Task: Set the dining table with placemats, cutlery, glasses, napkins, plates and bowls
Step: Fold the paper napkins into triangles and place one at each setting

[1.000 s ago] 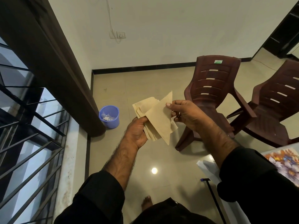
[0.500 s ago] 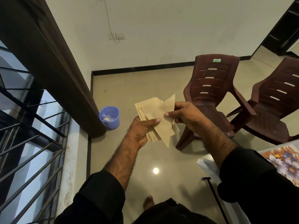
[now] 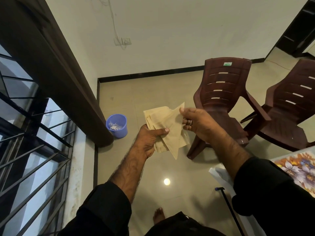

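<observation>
Open tiled floor [image 3: 136, 99] below and ahead, out to the far wall. Blocked at the left by a dark wooden beam [image 3: 51, 65] slanting down to the floor, with a barred window [image 3: 25, 133] behind it. Blue bucket [image 3: 117, 125] standing on the floor just beside the beam's foot. Two brown plastic chairs [image 3: 225, 92] close at the right. Desk [image 3: 298, 169] corner at the lower right.

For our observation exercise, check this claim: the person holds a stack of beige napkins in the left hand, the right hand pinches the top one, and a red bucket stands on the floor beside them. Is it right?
Not quite. In the head view the bucket is blue, not red. The rest holds: the left hand grips the beige napkins and the right hand pinches the top one.
</observation>
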